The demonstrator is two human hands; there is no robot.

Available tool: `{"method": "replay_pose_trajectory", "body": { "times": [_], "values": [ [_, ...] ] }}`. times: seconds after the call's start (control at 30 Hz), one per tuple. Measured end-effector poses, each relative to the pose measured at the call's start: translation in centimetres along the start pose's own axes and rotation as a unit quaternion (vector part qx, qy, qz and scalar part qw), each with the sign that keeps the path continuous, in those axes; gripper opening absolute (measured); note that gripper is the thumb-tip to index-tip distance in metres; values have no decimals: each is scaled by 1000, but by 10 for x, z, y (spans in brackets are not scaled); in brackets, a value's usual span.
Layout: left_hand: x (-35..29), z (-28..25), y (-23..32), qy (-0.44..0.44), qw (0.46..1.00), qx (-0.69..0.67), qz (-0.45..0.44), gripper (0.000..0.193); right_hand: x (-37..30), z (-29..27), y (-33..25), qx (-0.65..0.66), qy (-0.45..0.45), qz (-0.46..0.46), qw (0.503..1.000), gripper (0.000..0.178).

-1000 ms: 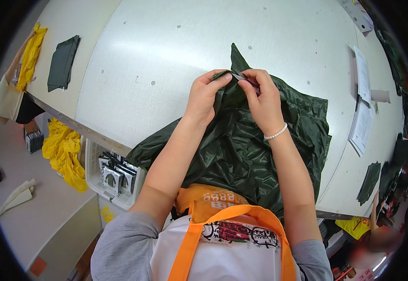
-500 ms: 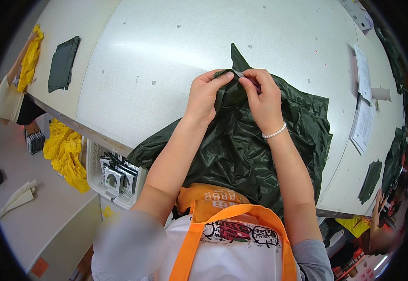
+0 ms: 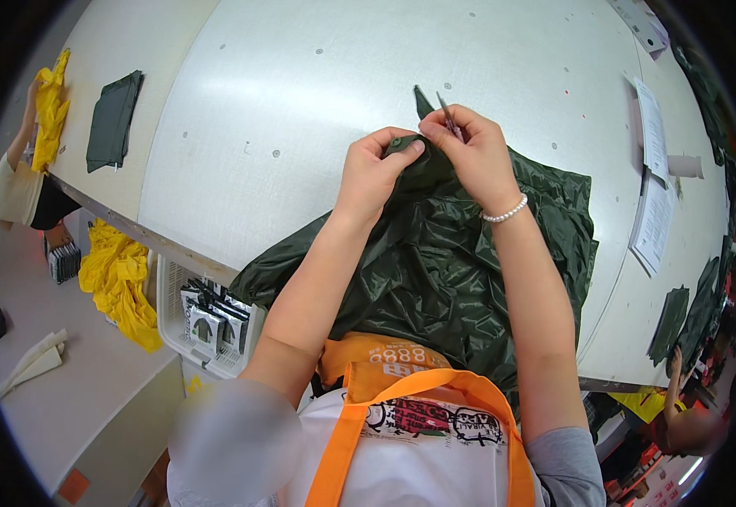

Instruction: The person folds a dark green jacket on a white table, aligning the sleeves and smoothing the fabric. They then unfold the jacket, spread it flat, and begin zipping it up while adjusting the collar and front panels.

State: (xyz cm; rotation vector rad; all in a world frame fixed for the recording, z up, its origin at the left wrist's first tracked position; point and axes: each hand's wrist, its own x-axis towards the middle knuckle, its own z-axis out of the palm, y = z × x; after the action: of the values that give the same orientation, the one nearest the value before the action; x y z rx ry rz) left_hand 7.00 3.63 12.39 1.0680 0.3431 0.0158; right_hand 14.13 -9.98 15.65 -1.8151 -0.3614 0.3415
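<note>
A dark green, shiny garment [image 3: 418,253] lies crumpled on the pale table in front of me and hangs over its near edge. My left hand [image 3: 376,169] pinches a folded edge of it between thumb and fingers. Close beside, my right hand [image 3: 473,156], with a pearl bracelet at the wrist, is closed around small thread snips [image 3: 445,110]. Their metal tip points up and away from the cloth. The right thumb and forefinger are pinched together near the fabric edge; whether they also hold a thread, I cannot tell. A narrow corner of the garment sticks out beyond my hands.
Folded dark green cloth [image 3: 114,118] lies at the far left of the table [image 3: 241,110]. A white basket [image 3: 207,353] of packaged items and a yellow heap [image 3: 117,279] stand below the left edge. Papers [image 3: 653,211] lie right. Co-workers are at both sides.
My right hand has moved up and slightly away from the pinched edge, and the snips now point upward instead of at the cloth. My left hand stays nearly in place.
</note>
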Motion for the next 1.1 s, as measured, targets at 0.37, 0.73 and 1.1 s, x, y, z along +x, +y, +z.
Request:
{"method": "replay_pose_trajectory", "body": {
  "times": [0.37, 0.73, 1.1],
  "values": [
    [-1, 7, 3, 70, 997, -16, -19, 16, 13, -41, 19, -181, 127, -6, 975, 40],
    [-2, 13, 9, 62, 996, -69, -20, 11, -26, 11, 16, -134, 78, -125, 980, 20],
    [-3, 12, 9, 66, 997, -49, -9, 13, -25, 11, 14, -109, 94, -121, 982, 18]
  ]
}}
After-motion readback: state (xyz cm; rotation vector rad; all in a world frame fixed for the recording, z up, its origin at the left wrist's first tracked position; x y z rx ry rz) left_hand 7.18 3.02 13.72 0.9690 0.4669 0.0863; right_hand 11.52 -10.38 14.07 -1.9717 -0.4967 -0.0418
